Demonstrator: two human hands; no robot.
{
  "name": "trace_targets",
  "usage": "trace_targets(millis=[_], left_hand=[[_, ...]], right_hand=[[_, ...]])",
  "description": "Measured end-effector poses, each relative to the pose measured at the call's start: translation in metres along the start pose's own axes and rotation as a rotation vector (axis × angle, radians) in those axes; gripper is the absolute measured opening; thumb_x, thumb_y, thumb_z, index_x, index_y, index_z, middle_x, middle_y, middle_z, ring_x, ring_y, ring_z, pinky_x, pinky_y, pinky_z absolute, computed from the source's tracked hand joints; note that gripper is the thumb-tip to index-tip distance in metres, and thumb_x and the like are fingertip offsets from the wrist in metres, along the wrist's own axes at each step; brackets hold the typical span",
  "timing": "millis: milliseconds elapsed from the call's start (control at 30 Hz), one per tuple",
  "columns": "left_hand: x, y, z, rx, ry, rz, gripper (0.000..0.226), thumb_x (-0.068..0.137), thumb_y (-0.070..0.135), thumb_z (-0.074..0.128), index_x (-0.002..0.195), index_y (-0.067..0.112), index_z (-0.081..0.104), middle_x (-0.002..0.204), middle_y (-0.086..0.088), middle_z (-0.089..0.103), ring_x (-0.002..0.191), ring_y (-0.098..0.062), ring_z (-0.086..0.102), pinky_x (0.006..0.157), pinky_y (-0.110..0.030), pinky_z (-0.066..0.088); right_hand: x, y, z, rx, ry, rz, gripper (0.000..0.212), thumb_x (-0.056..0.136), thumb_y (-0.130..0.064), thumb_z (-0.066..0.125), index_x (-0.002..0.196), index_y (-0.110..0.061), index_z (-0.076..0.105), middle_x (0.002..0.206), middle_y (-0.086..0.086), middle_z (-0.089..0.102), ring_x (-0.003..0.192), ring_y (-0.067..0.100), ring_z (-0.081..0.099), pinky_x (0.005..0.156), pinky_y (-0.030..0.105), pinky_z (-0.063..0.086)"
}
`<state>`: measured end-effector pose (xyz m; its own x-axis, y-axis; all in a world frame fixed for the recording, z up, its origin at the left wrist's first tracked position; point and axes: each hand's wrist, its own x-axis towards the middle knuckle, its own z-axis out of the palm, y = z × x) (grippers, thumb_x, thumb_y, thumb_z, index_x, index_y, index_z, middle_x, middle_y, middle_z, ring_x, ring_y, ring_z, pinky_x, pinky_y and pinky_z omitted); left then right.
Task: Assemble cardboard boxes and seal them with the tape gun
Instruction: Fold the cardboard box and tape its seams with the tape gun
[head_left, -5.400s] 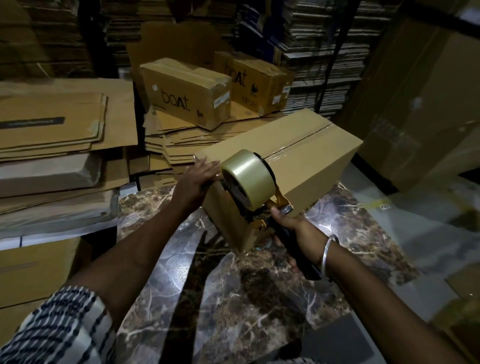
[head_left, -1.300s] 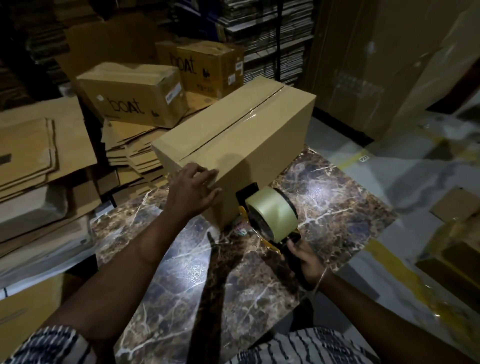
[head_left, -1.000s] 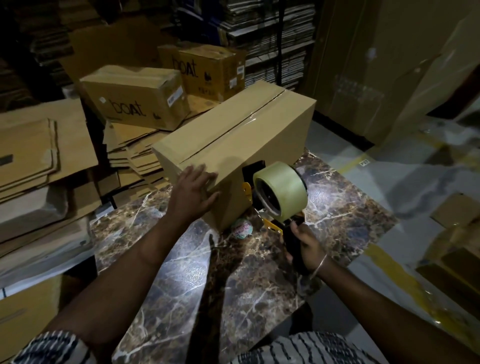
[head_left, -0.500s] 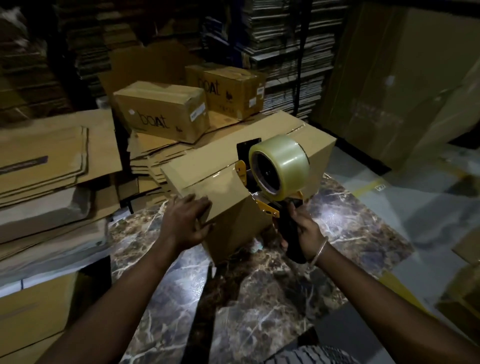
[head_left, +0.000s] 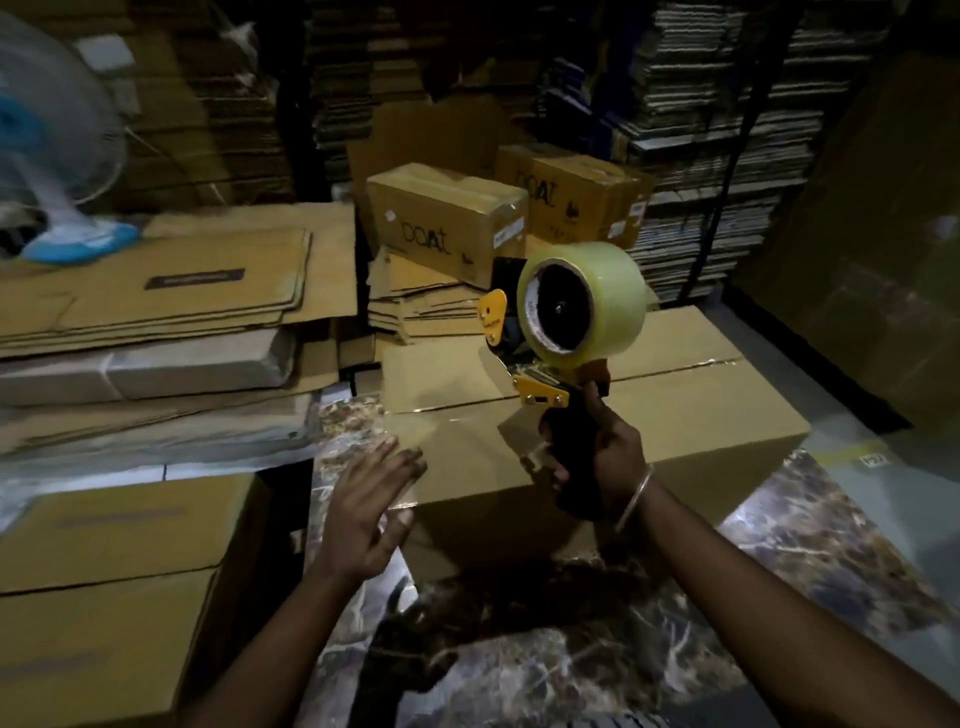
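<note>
Fingers wrap tape gun handle above box

My right hand grips the tape gun upright above the taped cardboard box on the marble surface; my left hand, fingers straight, touches its near-left corner.
</note>
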<state>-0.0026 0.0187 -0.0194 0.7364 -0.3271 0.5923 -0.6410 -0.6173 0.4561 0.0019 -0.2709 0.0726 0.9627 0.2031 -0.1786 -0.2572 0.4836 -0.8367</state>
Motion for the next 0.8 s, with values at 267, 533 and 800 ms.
trace_targets(millis=[267, 533, 800], left_hand=[[-0.005, 0.021, 0.037, -0.461, 0.303, -0.450, 0.070, 0.102, 0.062, 0.025, 0.152, 0.015, 0.035, 0.160, 0.009, 0.034, 0.150, -0.018, 0.027, 0.120, -0.049, 0.028], [-0.002, 0.035, 0.048, -0.713, 0.389, -0.681, 0.099, 0.083, 0.087, 0.033, 0.154, 0.017, 0.030, 0.153, 0.013, 0.043, 0.140, -0.011, 0.043, 0.110, -0.029, 0.042], [-0.004, 0.039, 0.030, -0.603, 0.607, -0.700, 0.067, 0.094, 0.063, 0.043, 0.135, 0.013, 0.058, 0.138, -0.004, 0.060, 0.131, -0.013, 0.054, 0.109, -0.041, 0.044]], right_hand=[[0.021, 0.008, 0.025, 0.042, -0.154, 0.099, 0.072, 0.082, -0.078, 0.034, 0.074, -0.010, 0.056, 0.054, 0.006, 0.037, 0.044, 0.017, 0.037, 0.047, 0.026, 0.029], [0.024, 0.012, 0.022, 0.133, -0.142, 0.131, 0.077, 0.092, -0.073, 0.022, 0.073, -0.008, 0.057, 0.065, 0.008, 0.036, 0.042, 0.015, 0.039, 0.044, 0.022, 0.037], [0.022, 0.006, 0.005, 0.133, -0.234, 0.157, 0.070, 0.078, -0.078, 0.048, 0.077, -0.008, 0.058, 0.072, 0.008, 0.040, 0.045, 0.015, 0.041, 0.046, 0.023, 0.036]])
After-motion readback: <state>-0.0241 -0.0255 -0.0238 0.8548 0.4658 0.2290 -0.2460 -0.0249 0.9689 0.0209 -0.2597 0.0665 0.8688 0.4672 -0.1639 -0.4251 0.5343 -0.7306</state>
